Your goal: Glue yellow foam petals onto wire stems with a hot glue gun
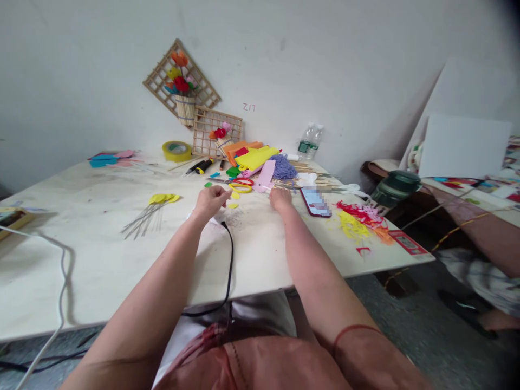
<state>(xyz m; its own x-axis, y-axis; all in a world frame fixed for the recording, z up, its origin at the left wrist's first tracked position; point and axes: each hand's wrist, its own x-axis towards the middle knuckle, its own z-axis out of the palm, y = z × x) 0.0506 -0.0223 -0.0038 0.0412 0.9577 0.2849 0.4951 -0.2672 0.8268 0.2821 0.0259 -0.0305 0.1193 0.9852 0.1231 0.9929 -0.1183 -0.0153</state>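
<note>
Just left of the middle of the table, my left hand (212, 200) is closed with thumb and forefinger pinched together; what is between the fingertips is too small to tell. Beneath it lies a white device (214, 219), mostly hidden, with a black cable (233, 254) running from it to the table's front edge. My right hand (280, 199) is closed, and a thin pale stick (264, 187) pokes out at its left side. Small yellow petal-shaped pieces (233, 206) lie between the hands. Scissors (242, 186) with red and yellow handles rest behind them.
Yellow petals on wires (162, 199) lie left. Coloured paper (258, 158), purple shreds (284, 167) and tape (177, 151) stand behind. A phone (316, 201) and coloured shreds (353, 225) lie right. Lattice frames with flowers (217, 134) lean on the wall. Someone's legs (479, 227) show far right.
</note>
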